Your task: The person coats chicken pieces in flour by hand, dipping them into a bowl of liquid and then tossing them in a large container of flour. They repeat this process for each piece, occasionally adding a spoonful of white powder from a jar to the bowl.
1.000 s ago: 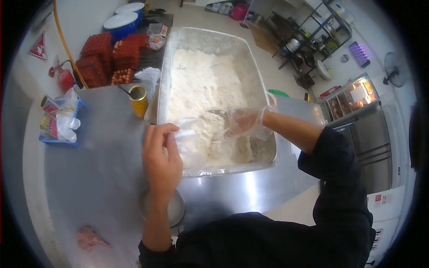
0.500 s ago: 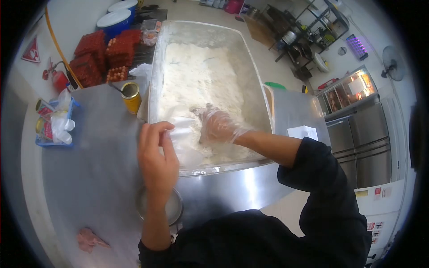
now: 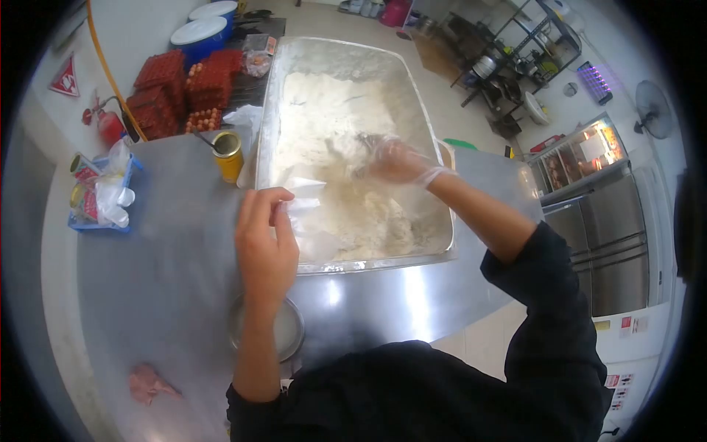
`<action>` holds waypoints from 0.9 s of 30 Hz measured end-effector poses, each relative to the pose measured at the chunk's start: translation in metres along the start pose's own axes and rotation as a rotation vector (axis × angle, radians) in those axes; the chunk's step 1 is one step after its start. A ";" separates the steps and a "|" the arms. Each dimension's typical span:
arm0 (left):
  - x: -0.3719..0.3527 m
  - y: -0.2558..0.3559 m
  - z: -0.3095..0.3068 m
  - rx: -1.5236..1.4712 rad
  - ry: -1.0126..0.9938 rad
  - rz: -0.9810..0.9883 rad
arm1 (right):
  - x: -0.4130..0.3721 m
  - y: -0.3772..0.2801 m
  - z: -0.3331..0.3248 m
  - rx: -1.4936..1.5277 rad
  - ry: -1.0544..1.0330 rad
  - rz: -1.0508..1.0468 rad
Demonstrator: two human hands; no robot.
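Note:
A large metal tub [image 3: 266, 140] holds white flour [image 3: 335, 114]. At its near left corner my left hand [image 3: 266, 232] pinches the edge of a thin, crinkled white plastic sheet [image 3: 303, 202], which hangs over the flour. My right hand [image 3: 394, 160], in a clear plastic glove, is inside the tub at the right, low over the flour. Motion smears its fingers, and I cannot tell whether they hold anything. Below it, the near part of the flour looks dug up and lumpy.
Left of the tub stands a yellow can [image 3: 228, 158] with a handle sticking out. Further left is a blue basket [image 3: 103, 195] of cans and plastic bags. A round metal bowl [image 3: 289, 331] sits under my left forearm. A pinkish crumpled item [image 3: 149, 384] lies on the steel table [image 3: 184, 295].
My right hand has moved away from the left hand, up and to the right across the flour. The left hand keeps its pinch on the sheet. The view has shifted slightly.

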State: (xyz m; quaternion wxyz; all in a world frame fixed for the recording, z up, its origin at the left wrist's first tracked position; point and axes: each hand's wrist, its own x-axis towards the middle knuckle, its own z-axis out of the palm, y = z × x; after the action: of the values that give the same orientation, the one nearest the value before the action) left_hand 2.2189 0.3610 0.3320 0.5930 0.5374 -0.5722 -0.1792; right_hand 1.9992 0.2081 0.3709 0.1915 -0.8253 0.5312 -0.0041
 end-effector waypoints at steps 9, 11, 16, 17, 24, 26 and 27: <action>0.000 0.005 -0.006 0.021 -0.061 -0.055 | -0.061 0.026 0.048 -0.147 -0.498 0.196; -0.001 0.003 -0.004 0.025 -0.052 -0.044 | -0.057 0.020 0.080 -0.344 -0.519 0.006; -0.001 0.003 0.000 0.020 -0.026 -0.029 | -0.023 0.033 0.088 -0.316 -0.425 -0.067; 0.000 0.002 0.000 0.002 -0.018 -0.028 | -0.024 0.034 0.073 -0.123 -0.373 0.009; 0.003 0.001 -0.003 -0.010 -0.026 -0.030 | 0.030 0.035 -0.004 0.104 -0.296 -0.071; 0.001 0.000 -0.002 -0.007 -0.031 -0.031 | 0.048 0.023 0.016 0.219 -0.272 -0.085; 0.001 0.000 -0.002 0.001 -0.035 -0.027 | 0.056 0.026 0.042 0.459 -0.328 -0.114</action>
State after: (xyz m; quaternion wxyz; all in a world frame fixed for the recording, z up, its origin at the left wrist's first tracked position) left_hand 2.2214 0.3609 0.3335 0.5803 0.5421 -0.5753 -0.1960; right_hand 2.0098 0.1626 0.3125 0.4561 -0.7786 0.4310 -0.0013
